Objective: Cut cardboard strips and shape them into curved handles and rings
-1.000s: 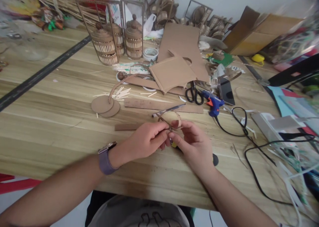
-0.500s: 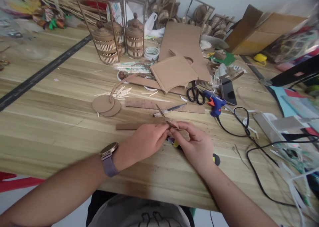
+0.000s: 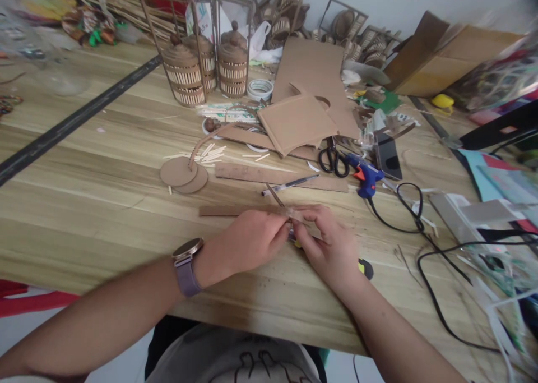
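My left hand (image 3: pixel 252 240) and my right hand (image 3: pixel 332 248) meet near the middle of the wooden table, both pinching a thin cardboard strip (image 3: pixel 275 195). One end of the strip sticks up and to the left from the fingertips; the rest is hidden between them. Under my right hand lies a yellow and black tool (image 3: pixel 365 268), mostly covered. A flat cardboard strip (image 3: pixel 218 211) lies behind my left hand. Just beyond the fingers is a pen (image 3: pixel 294 184), partly on a wider cardboard strip (image 3: pixel 247 174).
Cardboard discs (image 3: pixel 179 172) and small sticks (image 3: pixel 212 154) lie to the left. Black scissors (image 3: pixel 334 160) and a blue glue gun (image 3: pixel 366 176) with a looping cable are at the right. Lantern-like cardboard models (image 3: pixel 185 74), cardboard sheets (image 3: pixel 298 122) and a box (image 3: pixel 445 58) stand or lie behind.
The view has shifted slightly, so the table items appear a little farther right. Both hands remain together at the strip, with small finger movements.
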The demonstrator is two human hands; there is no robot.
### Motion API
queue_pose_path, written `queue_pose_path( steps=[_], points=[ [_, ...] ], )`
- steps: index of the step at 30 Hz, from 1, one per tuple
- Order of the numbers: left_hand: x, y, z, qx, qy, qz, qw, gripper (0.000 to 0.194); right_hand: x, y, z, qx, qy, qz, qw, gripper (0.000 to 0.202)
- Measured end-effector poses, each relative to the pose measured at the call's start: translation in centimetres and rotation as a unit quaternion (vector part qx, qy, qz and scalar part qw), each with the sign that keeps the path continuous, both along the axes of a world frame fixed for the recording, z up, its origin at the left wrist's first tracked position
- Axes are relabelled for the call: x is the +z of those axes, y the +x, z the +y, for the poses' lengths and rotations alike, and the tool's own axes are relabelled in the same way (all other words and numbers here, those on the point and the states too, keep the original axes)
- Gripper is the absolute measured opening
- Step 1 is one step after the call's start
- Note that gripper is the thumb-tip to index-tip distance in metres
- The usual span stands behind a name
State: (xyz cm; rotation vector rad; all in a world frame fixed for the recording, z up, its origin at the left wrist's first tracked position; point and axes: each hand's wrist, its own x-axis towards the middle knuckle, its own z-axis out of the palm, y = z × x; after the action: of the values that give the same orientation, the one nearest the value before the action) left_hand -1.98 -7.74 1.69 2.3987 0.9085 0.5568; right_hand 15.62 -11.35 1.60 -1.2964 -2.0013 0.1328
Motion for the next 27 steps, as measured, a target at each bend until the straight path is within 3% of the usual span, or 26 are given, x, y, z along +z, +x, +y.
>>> queue_pose_path(
  steps=[4, 12, 19, 27],
  points=[
    [0.3, 0.0, 0.2, -0.006, -0.082, -0.058, 0.995, 0.026, 0.1, 0.1, 0.0, -0.006, -0.007, 0.005, 1.000, 0.009],
    [1.0, -0.2, 0.3, -0.027, -0.253, -0.136, 0.957, 0.027, 1.1, 0.2, 0.3, -0.018, -0.122, 0.098, 0.987, 0.014],
    [1.2, -0.4, 0.7, -0.004, -0.208, -0.121, 0.971, 0.034, 0.9, 0.1, 0.0, 0.005, -0.037, 0.042, 0.998, 0.009],
    [0.7, -0.2, 0.5, -0.007, -0.171, -0.091, 0.981, 0.032, 0.6, 0.0, 0.0, 0.013, -0.029, 0.009, 0.999, 0.010]
  ],
)
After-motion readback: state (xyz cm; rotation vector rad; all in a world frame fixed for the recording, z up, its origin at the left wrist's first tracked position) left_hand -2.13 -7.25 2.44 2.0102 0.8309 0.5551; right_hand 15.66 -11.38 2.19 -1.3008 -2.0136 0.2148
